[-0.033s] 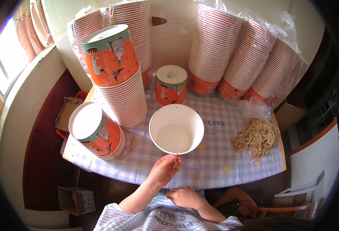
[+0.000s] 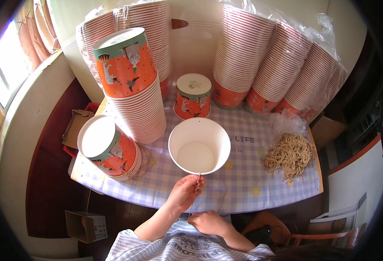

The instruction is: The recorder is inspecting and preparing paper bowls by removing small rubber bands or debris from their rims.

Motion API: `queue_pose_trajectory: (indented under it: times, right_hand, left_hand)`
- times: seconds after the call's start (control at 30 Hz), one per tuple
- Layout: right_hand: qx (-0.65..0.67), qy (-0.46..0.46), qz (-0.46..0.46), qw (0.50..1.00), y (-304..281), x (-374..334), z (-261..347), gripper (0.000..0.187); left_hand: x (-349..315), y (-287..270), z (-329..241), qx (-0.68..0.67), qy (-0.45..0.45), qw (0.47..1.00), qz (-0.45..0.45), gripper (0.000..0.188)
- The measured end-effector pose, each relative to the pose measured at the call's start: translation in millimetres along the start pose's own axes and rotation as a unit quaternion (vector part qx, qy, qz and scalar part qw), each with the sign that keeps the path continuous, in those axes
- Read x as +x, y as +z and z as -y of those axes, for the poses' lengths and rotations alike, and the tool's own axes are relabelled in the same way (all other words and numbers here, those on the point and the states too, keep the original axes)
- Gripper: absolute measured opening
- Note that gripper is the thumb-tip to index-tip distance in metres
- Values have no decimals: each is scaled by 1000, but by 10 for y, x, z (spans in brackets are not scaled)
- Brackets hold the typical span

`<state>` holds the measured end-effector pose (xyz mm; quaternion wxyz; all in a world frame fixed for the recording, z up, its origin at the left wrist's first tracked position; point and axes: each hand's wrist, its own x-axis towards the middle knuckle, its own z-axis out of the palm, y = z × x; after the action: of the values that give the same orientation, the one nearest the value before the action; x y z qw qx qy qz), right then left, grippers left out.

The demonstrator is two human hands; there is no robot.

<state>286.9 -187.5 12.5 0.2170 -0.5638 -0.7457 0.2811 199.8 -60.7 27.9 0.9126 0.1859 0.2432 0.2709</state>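
A white-lined paper bucket [image 2: 200, 130] stands upright near the table's front edge, its mouth facing me and a small hole in its far wall. At the near rim, my left hand [image 2: 186, 192] is closed in a pinch on a thin tan string [image 2: 198, 182], which looks looped just below the rim. One strand runs down toward my right hand [image 2: 209, 222]. That hand is closed in front of my shirt, below the table edge, its fingertips partly hidden, with the strand ending at it. A loose strand [image 2: 224, 193] lies on the cloth to the right.
An upturned orange bucket [image 2: 193, 102] stands behind. To the left are a tall stack [image 2: 132, 100] and a short stack [image 2: 113, 150] of upturned buckets, with string beside it. Plastic-wrapped stacks [image 2: 243, 52] line the back. A string pile [image 2: 289, 157] lies on the checked tablecloth [image 2: 248, 174] at right.
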Motion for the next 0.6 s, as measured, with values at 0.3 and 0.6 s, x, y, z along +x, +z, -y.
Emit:
queue_pose_trajectory:
  times: [0.3,0.6]
  right_hand:
    - [-50,15,56,997,18,17,-72,12]
    - [-49,11,53,997,24,17,-78,11]
  left_hand:
    - [1,27,33,198,217,955,-44,9]
    - [-5,-9,9,347,337,871,-82,8]
